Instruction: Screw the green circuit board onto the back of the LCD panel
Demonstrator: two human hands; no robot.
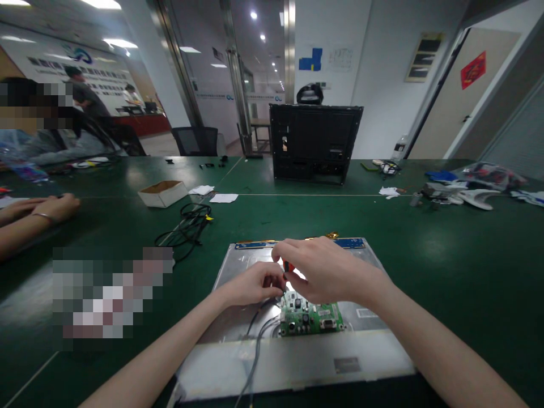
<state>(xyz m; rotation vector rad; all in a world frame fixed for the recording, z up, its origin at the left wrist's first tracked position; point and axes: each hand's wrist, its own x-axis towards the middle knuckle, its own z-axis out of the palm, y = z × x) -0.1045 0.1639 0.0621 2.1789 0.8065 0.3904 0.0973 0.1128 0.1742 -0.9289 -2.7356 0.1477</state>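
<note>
The right hand (325, 271) closes around a small red and black thing (286, 266) and covers most of it, so what it is cannot be told. Whether the left hand (255, 284) pinches anything is hidden too. At lower left, a blurred patch (111, 294) covers part of the table (446, 255). The grey cables (255, 345) are cut off by the bottom edge.

We see bright ceiling lights (102, 4) overhead, mild glare on the panel (241, 264), soft shadows on the table (429, 266), edges bent, some patches pixelated
</note>
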